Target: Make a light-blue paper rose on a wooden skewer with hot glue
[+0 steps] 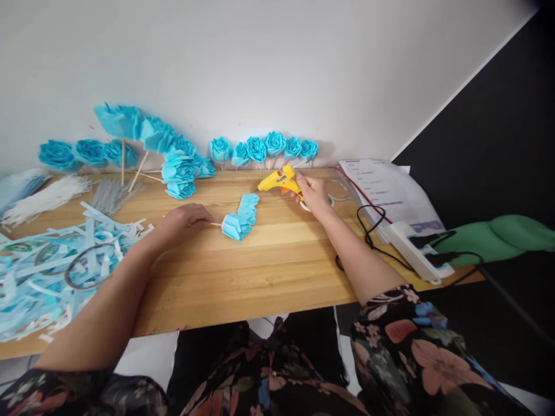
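Observation:
In the head view my left hand is closed on the thin stick of a blue paper flower, which lies sideways just above or on the table. From the flower a scalloped strip of blue crepe paper trails away toward the wall. My right hand grips a yellow hot glue gun with an orange trigger. Its nozzle points left, over the far end of the strip. Whether glue is coming out is too small to tell.
Finished blue flowers line the wall. Paper scraps cover the table's left side, near white stems. A white power strip with black cables, printed sheets and a green object are at right. A tape roll sits behind my right wrist.

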The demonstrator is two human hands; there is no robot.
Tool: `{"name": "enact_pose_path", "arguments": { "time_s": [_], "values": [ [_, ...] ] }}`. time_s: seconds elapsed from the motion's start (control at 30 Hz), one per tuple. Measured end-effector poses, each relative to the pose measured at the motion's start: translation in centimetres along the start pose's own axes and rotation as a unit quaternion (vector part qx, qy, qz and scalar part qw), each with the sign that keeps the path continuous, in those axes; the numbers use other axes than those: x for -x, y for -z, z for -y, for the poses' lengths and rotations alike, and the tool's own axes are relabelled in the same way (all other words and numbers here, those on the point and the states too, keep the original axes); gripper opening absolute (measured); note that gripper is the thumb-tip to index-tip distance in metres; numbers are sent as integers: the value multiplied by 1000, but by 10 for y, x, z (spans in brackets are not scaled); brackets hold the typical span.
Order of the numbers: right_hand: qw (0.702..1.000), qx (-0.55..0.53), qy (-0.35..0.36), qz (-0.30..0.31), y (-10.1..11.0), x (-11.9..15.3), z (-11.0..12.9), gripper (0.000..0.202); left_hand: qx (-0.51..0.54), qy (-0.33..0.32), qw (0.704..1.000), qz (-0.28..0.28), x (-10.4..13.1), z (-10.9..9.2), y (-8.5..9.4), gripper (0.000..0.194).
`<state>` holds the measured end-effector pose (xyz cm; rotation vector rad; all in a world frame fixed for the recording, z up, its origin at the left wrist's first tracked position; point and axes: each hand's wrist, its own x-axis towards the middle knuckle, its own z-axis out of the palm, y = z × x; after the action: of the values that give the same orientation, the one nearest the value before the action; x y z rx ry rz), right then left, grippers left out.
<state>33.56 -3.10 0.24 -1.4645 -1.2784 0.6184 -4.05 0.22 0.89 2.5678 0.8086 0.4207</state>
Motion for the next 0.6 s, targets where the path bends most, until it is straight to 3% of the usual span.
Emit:
{"name": "enact_pose_path", "arguments": {
  "time_s": [0.2,0.4,0.6],
  "values": [
    [998,50,15,21,1,1,-1,60,2,7,1000,-4,0,0,0,36],
    [999,21,-9,-34,4,-1,2,62,4,9,1000,-1,0,-1,0,35],
    [1000,3,-9,-5,1,1,3,60,-3,11,1000,8,0,0,0,35]
  ]
}}
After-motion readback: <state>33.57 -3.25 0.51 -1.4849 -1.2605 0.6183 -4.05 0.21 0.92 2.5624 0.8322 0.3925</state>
